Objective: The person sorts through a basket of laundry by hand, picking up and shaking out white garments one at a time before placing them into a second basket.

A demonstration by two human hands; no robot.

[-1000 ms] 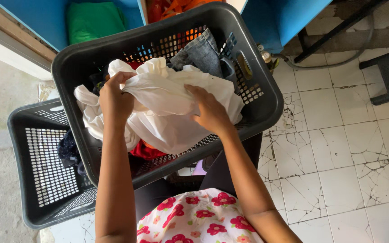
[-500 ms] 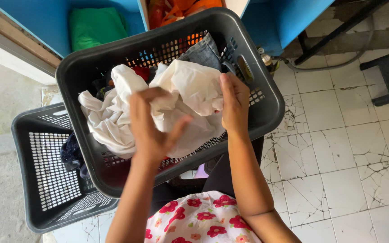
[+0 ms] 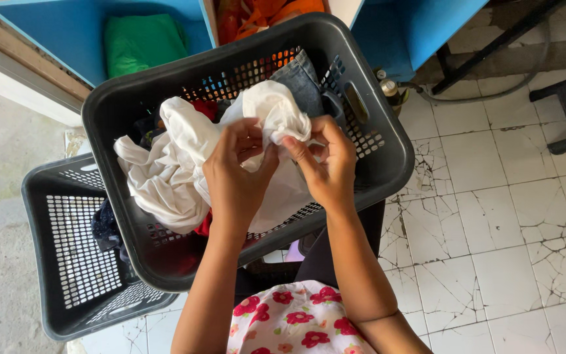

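— Where our fingers bunch it up, how much of the white garment (image 3: pixel 185 157) can we actually make out?

— Only folds. Our left hand (image 3: pixel 234 174) is closed on a gathered edge near its middle, and our right hand (image 3: pixel 325 164) pinches the same bunched part from the other side — the two hands almost meet. What kind of garment it is, we cannot tell; most of it lies crumpled in the upper dark laundry basket (image 3: pixel 375 177), trailing toward the basket's left wall.

— And under it?

— Mostly covered. We see a strip of red cloth (image 3: pixel 206 224) below our left wrist, a folded pair of jeans (image 3: pixel 301 77) against the far wall, and something dark at the far left corner that we cannot name.

— The second basket (image 3: pixel 73 262)?

— It sits lower, to the left, half tucked under the first. A dark blue piece of clothing (image 3: pixel 103 226) shows at its edge; the remainder is hidden.

— Beyond?

— Blue shelf compartments (image 3: pixel 67 26), cut off at the top: a green fabric (image 3: pixel 142 40) in one, an orange fabric (image 3: pixel 263 13) in the next. Cracked white floor tiles (image 3: pixel 492 216) lie to the right.
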